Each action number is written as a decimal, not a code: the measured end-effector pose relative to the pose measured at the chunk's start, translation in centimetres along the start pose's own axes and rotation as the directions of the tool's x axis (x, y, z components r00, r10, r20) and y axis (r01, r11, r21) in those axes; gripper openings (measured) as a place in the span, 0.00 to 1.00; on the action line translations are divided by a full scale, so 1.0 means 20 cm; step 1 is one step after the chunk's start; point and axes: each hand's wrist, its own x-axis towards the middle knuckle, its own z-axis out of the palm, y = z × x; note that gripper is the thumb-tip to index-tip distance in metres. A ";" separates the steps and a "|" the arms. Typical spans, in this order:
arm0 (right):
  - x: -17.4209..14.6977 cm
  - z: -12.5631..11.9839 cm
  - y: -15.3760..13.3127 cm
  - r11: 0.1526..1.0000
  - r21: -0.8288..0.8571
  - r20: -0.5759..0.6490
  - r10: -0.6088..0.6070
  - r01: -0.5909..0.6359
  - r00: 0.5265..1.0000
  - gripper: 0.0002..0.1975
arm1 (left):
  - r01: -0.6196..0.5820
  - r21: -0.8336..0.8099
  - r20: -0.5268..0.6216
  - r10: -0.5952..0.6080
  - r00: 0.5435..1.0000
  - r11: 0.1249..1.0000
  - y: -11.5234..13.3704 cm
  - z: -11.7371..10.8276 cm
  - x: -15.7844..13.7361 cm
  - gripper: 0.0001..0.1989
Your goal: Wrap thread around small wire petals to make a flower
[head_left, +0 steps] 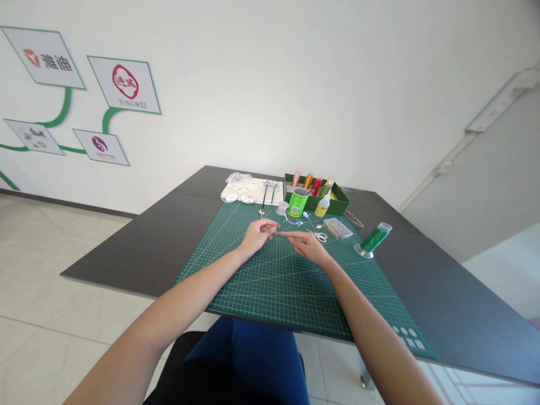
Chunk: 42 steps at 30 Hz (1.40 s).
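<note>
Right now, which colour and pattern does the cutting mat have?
The cutting mat is dark green with a pale line grid, seen in the head view.

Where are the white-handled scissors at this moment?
In the head view, right of centre, the white-handled scissors lie on the green cutting mat, between the right hand and the clear plastic case.

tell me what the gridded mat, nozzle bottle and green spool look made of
Gridded mat: likely matte plastic or vinyl; it lies flat, with pale printed lines.
Nozzle bottle: probably soft plastic, from its milky white body and tapered tip.
Green spool: the ends look like clear, shiny plastic, being see-through; the glossy winding resembles thread, fibre unclear.
</note>
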 end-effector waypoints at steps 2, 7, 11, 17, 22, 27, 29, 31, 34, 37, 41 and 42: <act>0.00 0.00 0.00 1.000 -0.001 -0.005 -0.004 0.004 1.000 0.28 | 0.003 0.002 -0.005 -0.003 1.000 1.000 0.00 0.00 0.00 0.09; 0.00 0.00 0.01 1.000 0.003 -0.002 -0.014 0.014 1.000 0.28 | 0.023 0.027 -0.008 -0.023 1.000 0.999 0.01 0.00 0.00 0.10; 0.01 0.00 0.01 1.000 0.004 -0.003 -0.014 0.014 1.000 0.28 | 0.026 0.040 -0.004 -0.026 1.000 0.999 0.01 0.00 0.00 0.11; 0.01 0.00 0.00 1.000 -0.026 0.008 -0.002 0.003 1.000 0.27 | 0.007 0.075 -0.001 -0.007 1.000 0.997 0.00 -0.01 0.00 0.11; 0.01 0.01 0.00 0.999 -0.038 0.019 0.010 -0.009 1.000 0.26 | 0.001 0.080 0.005 -0.002 1.000 0.997 0.01 -0.02 0.00 0.11; 0.01 0.00 -0.01 0.999 -0.045 0.024 0.015 -0.014 1.000 0.25 | 0.027 0.045 0.011 -0.028 1.000 0.999 0.01 -0.03 0.01 0.11; 0.01 0.00 -0.02 0.999 -0.048 0.018 0.012 -0.011 1.000 0.25 | 0.032 0.028 0.017 -0.033 0.999 0.999 0.00 -0.04 0.01 0.12; 0.00 -0.01 -0.02 0.998 -0.059 0.010 0.008 -0.008 1.000 0.25 | 0.033 0.012 0.023 -0.033 0.999 0.999 0.00 -0.04 0.01 0.12; 0.00 -0.02 -0.02 0.997 -0.081 0.007 0.002 -0.001 1.000 0.24 | 0.038 0.003 0.032 -0.038 0.999 0.999 -0.01 -0.04 0.02 0.13; 0.00 -0.02 -0.03 0.996 -0.087 0.019 0.006 -0.005 1.000 0.24 | 0.036 0.013 0.037 -0.036 0.999 0.999 -0.01 -0.04 0.02 0.13; 0.00 -0.01 -0.03 0.996 -0.090 0.033 0.007 -0.004 0.999 0.23 | 0.027 0.028 0.034 -0.028 0.999 0.999 0.00 -0.04 0.02 0.12; 0.00 -0.01 -0.03 0.995 -0.095 0.034 0.008 -0.005 0.999 0.23 | 0.028 0.029 0.033 -0.029 0.999 0.999 0.00 -0.04 0.02 0.12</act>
